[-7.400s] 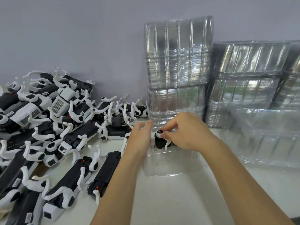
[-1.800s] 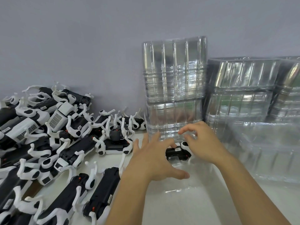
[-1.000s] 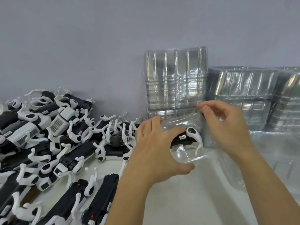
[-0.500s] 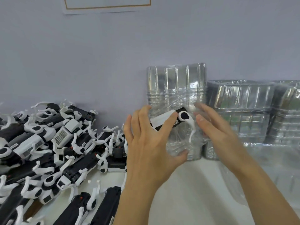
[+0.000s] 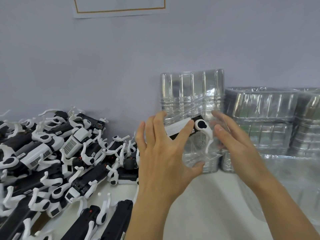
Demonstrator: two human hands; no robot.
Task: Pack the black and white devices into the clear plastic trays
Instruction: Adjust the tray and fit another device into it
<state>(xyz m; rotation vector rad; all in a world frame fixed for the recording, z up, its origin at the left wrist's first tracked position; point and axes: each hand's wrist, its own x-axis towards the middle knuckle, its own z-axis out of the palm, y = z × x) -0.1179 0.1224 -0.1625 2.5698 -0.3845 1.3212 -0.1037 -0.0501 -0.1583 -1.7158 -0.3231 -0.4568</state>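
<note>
I hold a clear plastic tray lifted off the white bench, tipped up on edge in front of the stacks of empty trays along the bench's back edge. One black and white device sits inside it, lying aslant, its white curved arm hanging down. My left hand spreads flat against the tray's near face, fingers splayed and thumb hooked under its lower edge, probably to keep the device from sliding out. My right hand presses the tray's right side with straight fingers, steadying it. To the left, a heap of unpacked devices covers the bench's left edge and front left corner, waiting their turn. A framed paper hangs on the wall above.
</note>
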